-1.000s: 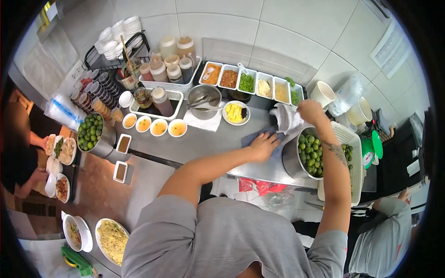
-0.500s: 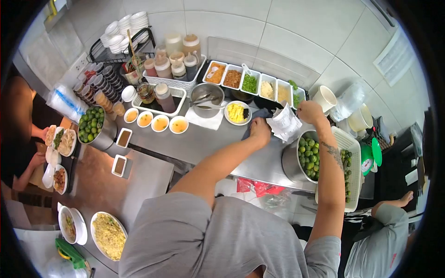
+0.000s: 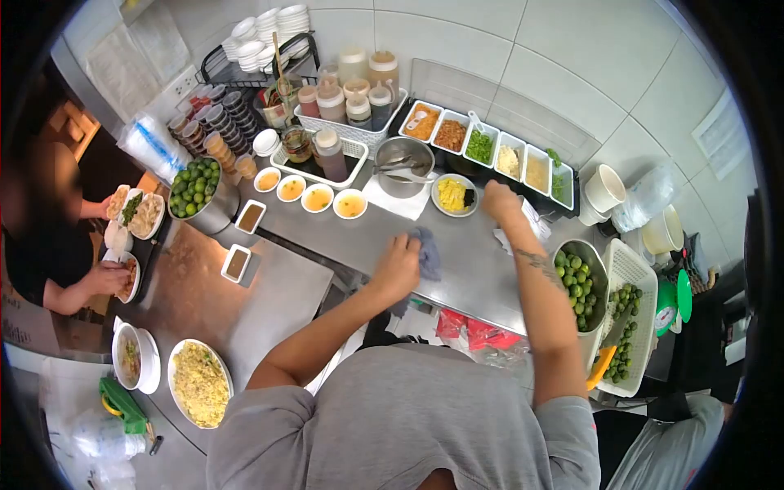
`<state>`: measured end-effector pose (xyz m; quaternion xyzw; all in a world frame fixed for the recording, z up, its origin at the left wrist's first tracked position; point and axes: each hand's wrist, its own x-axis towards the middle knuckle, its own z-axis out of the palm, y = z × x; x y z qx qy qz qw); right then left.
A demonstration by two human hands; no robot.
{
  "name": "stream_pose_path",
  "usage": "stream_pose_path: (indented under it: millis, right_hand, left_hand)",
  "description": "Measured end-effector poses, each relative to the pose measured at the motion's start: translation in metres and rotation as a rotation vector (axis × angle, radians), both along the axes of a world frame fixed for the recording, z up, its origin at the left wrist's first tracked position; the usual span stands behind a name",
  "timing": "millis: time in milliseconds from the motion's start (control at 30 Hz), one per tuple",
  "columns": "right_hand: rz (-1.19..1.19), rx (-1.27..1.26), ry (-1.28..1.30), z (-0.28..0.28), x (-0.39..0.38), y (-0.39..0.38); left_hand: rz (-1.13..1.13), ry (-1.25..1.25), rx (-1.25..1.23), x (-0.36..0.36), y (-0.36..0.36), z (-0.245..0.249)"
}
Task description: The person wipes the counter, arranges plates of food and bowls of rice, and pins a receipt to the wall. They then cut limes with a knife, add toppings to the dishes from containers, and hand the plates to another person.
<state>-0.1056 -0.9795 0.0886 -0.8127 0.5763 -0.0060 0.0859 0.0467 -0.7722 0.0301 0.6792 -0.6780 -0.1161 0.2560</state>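
My left hand (image 3: 398, 268) is closed on a grey-blue cloth (image 3: 427, 253) near the front edge of the steel counter. Part of the cloth hangs below the hand. My right hand (image 3: 501, 204) is curled into a fist at the right of a small white plate (image 3: 454, 210) of chopped yellow food with a dark piece. Whatever its fingers may hold is hidden. White paper slips (image 3: 535, 219) lie behind my right forearm, partly covered by it.
A pot of green limes (image 3: 578, 286) and a white basket (image 3: 645, 327) stand at the right. Topping trays (image 3: 480, 145) line the back; sauce bowls (image 3: 318, 197) and a metal bowl (image 3: 418, 155) sit left. Another person's hand (image 3: 106, 278) works over dishes at far left.
My left hand has drawn the cloth left and toward the counter's front edge. My right hand has moved left, away from the paper slips, which now lie lower. The view has shifted.
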Motion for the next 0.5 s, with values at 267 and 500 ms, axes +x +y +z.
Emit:
stream_pose_path:
  millis: [267,500]
  right_hand:
    - [-0.303,0.449,-0.822,-0.085,0.003,-0.011]
    - [-0.355,0.445,-0.991,-0.093,0.007,-0.018]
  left_hand:
    - [0.039,-0.148,-0.093,-0.008,-0.004,-0.045]
    - [-0.08,-0.233,-0.12,-0.031,-0.05,-0.071]
